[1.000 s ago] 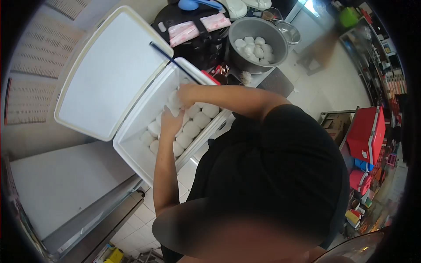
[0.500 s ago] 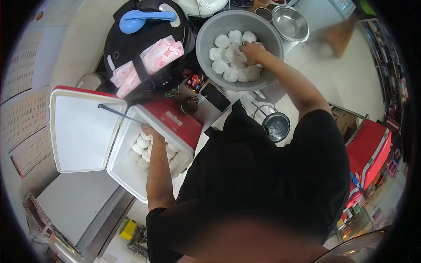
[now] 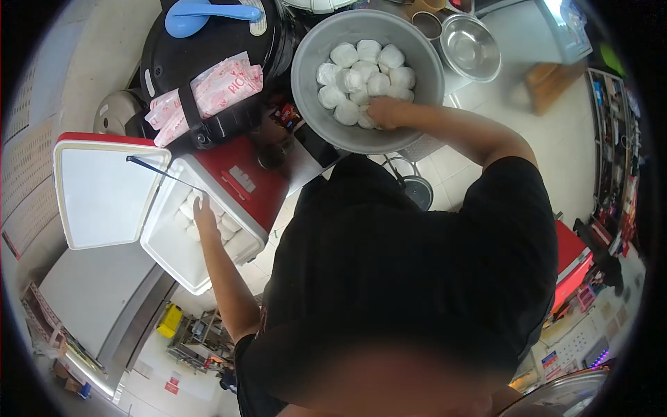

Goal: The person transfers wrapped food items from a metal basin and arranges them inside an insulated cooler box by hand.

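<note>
Inside the large grey pot (image 3: 300, 76) lie several round white wrapped bundles (image 3: 345, 54). My right hand (image 3: 389, 112) reaches over the pot's near right rim, its fingers curled on a bundle at the near side of the pile; the fingertips are partly hidden. On my left stands a red and white cooler box (image 3: 240, 170), lid raised, with more white bundles (image 3: 228, 226) piled inside. My left hand (image 3: 205, 217) is down in the cooler near its far wall, fingers around a white bundle (image 3: 199, 196) at the top of the pile.
The raised cooler lid (image 3: 108, 194) has a dark strap (image 3: 163, 172) running to the box. Behind it, a black cooker (image 3: 208, 52) carries a blue ladle (image 3: 208, 14) and pink-printed wrappers (image 3: 233, 83). A steel bowl (image 3: 471, 47) sits right of the pot; a dark pan (image 3: 418, 191) is lower down.
My right hand has moved from the upper right of the pile to its near edge, uncovering bundles. My left hand stays in the cooler. The whole view has shifted.
</note>
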Demonstrator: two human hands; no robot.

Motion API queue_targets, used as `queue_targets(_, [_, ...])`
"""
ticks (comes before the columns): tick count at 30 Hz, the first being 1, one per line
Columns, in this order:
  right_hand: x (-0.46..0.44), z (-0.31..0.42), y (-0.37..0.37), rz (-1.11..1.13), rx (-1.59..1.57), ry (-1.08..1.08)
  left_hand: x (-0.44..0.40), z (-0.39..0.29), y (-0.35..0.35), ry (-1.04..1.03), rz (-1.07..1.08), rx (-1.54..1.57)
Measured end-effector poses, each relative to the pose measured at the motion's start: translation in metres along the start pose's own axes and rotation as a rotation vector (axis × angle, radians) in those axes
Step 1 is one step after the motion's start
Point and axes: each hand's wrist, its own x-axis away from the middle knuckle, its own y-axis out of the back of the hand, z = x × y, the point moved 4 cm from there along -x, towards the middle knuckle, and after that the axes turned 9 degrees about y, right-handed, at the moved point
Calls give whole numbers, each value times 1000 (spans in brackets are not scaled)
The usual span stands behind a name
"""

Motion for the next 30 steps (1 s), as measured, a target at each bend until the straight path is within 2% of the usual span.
queue_targets(2, [1, -3, 2, 21, 50, 44, 14, 6, 9, 39, -16, 26])
queue_targets(4, [-3, -12, 1, 45, 104, 91, 22, 13, 20, -27, -20, 88])
queue_targets(5, [-8, -25, -1, 80, 14, 64, 53, -2, 21, 12, -53, 74])
queue_targets(7, [-10, -46, 7, 126, -63, 46, 43, 16, 32, -2, -57, 88])
queue_targets(10, [6, -52, 31, 269, 24, 172, 68, 18, 37, -65, -118, 38])
queue_targets(13, [17, -51, 26, 279, 168, 88, 66, 38, 43, 22, -108, 91])
queue_targets(15, [25, -44, 29, 200, 242, 15, 64, 45, 45, 11, -117, 89])
queue_targets(18, [33, -34, 28, 204, 268, -21, 68, 47, 45, -1, -127, 80])
queue_targets(19, [34, -29, 25, 205, 275, -18, 71, 46, 44, -3, -132, 77])
queue_targets(21, [34, -24, 18, 164, 172, -159, 76, 44, 42, 1, -127, 80])
queue_targets(25, [20, -19, 8, 119, 195, -213, 83, 43, 36, -19, -139, 21])
queue_targets(28, [13, -17, 2, 158, 204, -303, 87, 43, 35, -36, -119, -20])
queue_targets(30, [16, -13, 7, 97, 193, -412, 77, 55, 35, -26, -135, 21])
